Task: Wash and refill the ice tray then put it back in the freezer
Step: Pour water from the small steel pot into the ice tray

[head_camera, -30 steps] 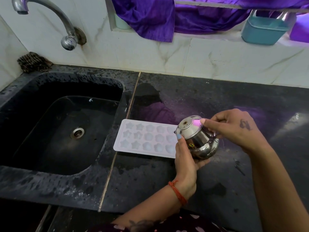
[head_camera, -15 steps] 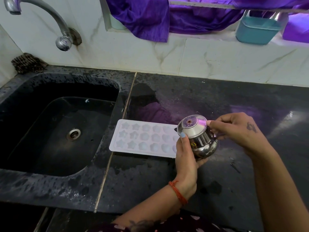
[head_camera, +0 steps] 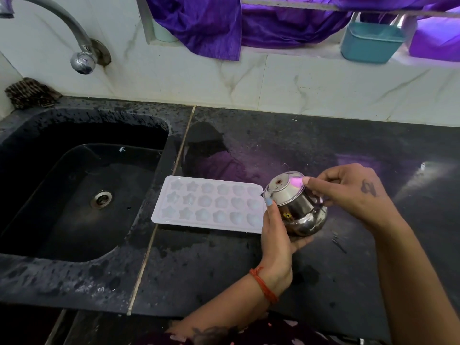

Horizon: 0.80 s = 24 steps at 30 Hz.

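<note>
Unmoved – both hands, left hand (head_camera: 277, 235) and right hand (head_camera: 348, 192), grip steel pot (head_camera: 297, 207) beside ice tray (head_camera: 209, 204).

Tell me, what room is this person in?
Most likely a home kitchen. There is a black sink with a tap on the wall, a dark stone counter, and a white ice tray lying beside the sink.

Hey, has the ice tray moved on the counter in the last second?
No. The ice tray still overlaps the counter seam; only the view shifted.
</note>
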Available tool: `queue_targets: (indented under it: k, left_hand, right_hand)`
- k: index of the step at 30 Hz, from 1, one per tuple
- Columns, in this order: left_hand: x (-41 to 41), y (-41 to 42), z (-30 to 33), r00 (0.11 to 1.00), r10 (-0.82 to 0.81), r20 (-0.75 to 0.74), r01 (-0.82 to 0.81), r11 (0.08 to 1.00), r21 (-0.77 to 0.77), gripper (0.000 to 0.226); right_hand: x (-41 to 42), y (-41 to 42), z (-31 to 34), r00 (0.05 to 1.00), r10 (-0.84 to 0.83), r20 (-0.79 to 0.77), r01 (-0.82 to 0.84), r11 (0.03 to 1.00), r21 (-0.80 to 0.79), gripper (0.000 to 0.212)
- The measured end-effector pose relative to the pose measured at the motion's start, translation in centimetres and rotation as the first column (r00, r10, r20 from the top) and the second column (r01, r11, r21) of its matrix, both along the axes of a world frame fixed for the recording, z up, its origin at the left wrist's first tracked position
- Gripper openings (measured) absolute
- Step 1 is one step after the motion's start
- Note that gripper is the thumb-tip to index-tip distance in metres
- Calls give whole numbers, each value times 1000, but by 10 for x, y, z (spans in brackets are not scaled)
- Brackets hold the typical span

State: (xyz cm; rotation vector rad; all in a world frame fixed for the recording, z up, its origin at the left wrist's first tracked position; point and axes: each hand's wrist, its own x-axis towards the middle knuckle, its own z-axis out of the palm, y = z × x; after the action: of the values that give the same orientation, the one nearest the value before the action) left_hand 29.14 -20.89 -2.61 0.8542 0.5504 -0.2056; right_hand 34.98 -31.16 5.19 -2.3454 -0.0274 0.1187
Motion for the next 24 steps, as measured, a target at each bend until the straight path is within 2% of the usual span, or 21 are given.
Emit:
queue_targets:
  k: [16, 22, 24]
  left_hand:
    - [-1, -5, 2, 999, -1, -36, -1, 999, -53, 63]
    - [0, -5, 5, 1000, -2, 3, 2, 1000, -23, 58]
    - [-1, -5, 6, 1000, 1, 27, -1, 1000, -10, 56]
  right_hand:
    - [4, -4, 2, 999, 44, 32, -41, 997, -72, 34]
    - [3, -10, 0, 1000, 17, -9, -17, 1000, 17, 35]
    - [3, -12, -4, 1000, -3, -23, 4, 998, 58, 30]
